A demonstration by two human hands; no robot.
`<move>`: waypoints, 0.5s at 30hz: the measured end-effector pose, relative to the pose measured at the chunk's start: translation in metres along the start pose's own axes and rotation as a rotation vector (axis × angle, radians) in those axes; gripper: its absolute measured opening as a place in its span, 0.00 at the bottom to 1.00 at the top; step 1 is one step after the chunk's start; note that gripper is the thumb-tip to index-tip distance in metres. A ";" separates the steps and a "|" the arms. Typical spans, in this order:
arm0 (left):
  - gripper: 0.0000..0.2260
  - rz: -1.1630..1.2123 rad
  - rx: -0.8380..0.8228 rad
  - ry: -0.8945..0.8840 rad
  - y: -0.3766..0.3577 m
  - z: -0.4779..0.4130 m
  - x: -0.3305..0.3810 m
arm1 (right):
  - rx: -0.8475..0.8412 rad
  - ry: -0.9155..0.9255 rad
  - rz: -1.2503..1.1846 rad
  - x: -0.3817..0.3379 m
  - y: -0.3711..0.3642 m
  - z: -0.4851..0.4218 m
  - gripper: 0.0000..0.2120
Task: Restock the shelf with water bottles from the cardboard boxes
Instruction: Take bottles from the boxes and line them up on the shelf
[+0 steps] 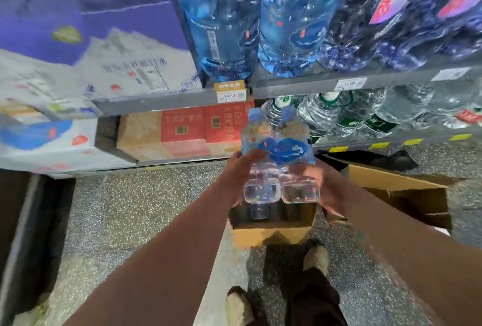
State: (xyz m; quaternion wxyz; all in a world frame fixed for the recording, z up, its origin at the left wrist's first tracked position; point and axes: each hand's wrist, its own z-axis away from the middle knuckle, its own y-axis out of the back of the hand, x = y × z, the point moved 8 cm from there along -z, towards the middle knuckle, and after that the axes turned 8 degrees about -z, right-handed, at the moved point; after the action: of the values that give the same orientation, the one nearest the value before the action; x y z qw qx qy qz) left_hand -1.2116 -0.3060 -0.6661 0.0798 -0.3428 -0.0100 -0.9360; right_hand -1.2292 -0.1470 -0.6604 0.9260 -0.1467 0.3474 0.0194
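Observation:
I hold two clear water bottles [277, 158] with blue labels and blue caps, side by side, above an open cardboard box [271, 231] on the floor. My left hand [241, 171] grips the left bottle's side. My right hand [322, 185] grips the right bottle's side. More bottles show dark inside the box below. The grey shelf [300, 83] runs just above and behind the bottles, carrying large blue water jugs [224, 20]. The view is motion-blurred.
A second open cardboard box [399, 190] lies on the speckled floor to the right. Red and brown cartons [187, 132] sit on the bottom shelf, with green-labelled bottles [339, 114] beside them. White and purple cartons [104, 59] fill the left shelves. My feet [315, 258] stand near the box.

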 end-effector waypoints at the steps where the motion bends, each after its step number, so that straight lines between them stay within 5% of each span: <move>1: 0.07 -0.001 -0.012 -0.031 0.003 0.012 0.013 | -0.014 0.015 0.000 -0.011 -0.008 0.008 0.15; 4: 0.05 0.009 -0.080 -0.118 0.006 0.052 0.049 | -0.054 0.037 0.057 -0.042 -0.029 0.040 0.27; 10: 0.29 -0.110 -0.108 -0.375 0.006 0.138 0.129 | -0.017 0.256 0.047 -0.112 -0.063 0.118 0.13; 15: 0.08 -0.207 -0.074 -0.578 0.011 0.214 0.198 | -0.071 0.470 0.122 -0.174 -0.099 0.189 0.23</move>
State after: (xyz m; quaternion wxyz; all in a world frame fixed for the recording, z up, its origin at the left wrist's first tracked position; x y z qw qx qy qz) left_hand -1.2218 -0.3296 -0.3759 -0.0347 -0.5946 -0.0329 -0.8026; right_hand -1.2269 -0.1766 -0.3859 0.8109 -0.1585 0.5608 0.0530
